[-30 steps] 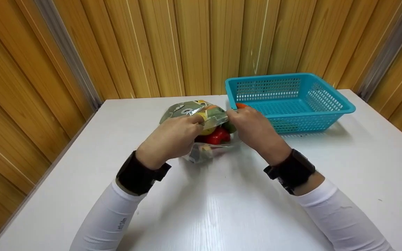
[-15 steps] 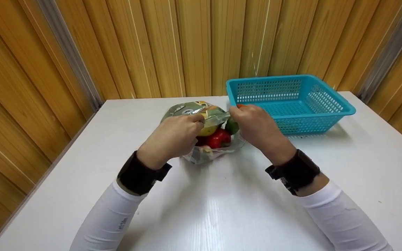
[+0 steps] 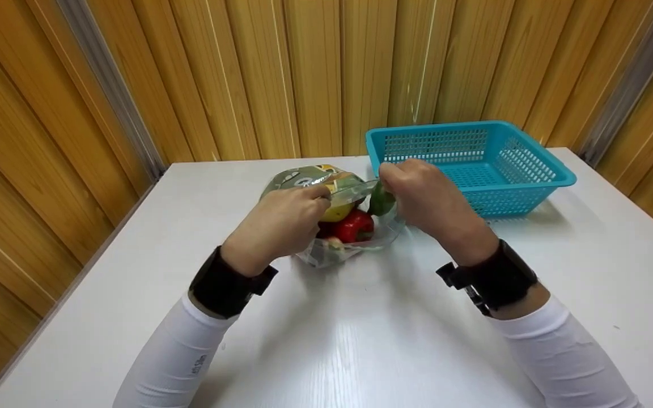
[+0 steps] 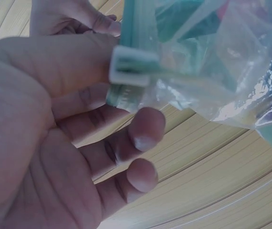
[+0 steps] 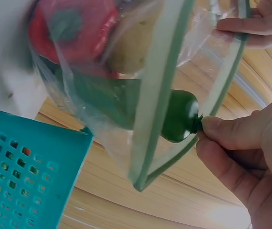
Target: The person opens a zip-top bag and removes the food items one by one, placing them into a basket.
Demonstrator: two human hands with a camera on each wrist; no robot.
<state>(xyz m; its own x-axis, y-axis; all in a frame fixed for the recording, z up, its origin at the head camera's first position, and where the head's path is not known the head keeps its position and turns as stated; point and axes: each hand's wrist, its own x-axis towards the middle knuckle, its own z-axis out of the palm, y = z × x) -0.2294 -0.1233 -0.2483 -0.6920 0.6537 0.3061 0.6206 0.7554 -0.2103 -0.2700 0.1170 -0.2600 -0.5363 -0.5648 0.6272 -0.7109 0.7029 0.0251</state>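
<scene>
Head view: the clear, printed bag (image 3: 304, 177) rested on the white table (image 3: 134, 272), with the left hand (image 3: 281, 224) at its 9 o'clock and the right hand (image 3: 434, 198) at its 3 o'clock. A red bell pepper (image 3: 356, 226) and a yellowish round item (image 3: 339, 212) lay inside; a green pepper (image 3: 382, 201) showed near the right fingers. A blue basket (image 3: 496, 201) stood between 2 and 3 o'clock from the bag.

Left wrist view: the thumb pressed the bag's edge beside a white slider (image 4: 126, 77), the opposing finger partly hidden; 2 fingertips stood apart from the bag, toward 6 o'clock.

Right wrist view: thumb and finger pinched the green pepper's stem. Its stem end was at the bag's mouth, the red bell pepper lay toward 11 o'clock, and the basket filled 8 o'clock.
</scene>
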